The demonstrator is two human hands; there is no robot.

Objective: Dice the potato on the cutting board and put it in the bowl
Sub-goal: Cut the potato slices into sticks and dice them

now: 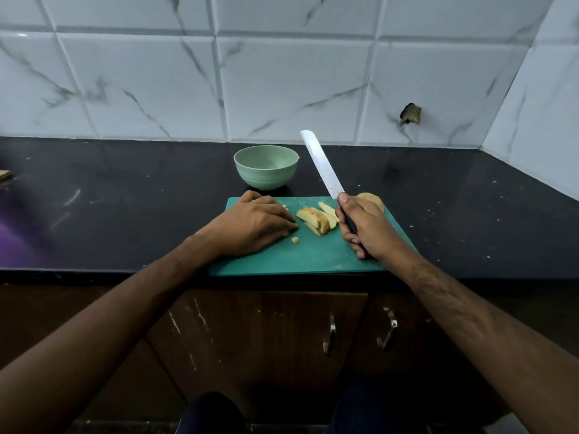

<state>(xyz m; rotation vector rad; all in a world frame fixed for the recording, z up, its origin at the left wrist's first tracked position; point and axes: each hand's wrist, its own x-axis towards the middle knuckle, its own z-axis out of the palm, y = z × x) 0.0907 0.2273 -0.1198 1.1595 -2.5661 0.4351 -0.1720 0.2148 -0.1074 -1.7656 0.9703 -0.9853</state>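
Now the right hand grips the knife, blade raised. Potato strips lie between the hands; the left hand rests flat, fingers relaxed. Best gather strips, curl fingertips back, then cut crosswise.

A black speckled counter runs along the tiled wall. On it, at the front edge, lies a green cutting board. Just behind the board stands a pale green bowl. A small tan object sits at the far left edge.
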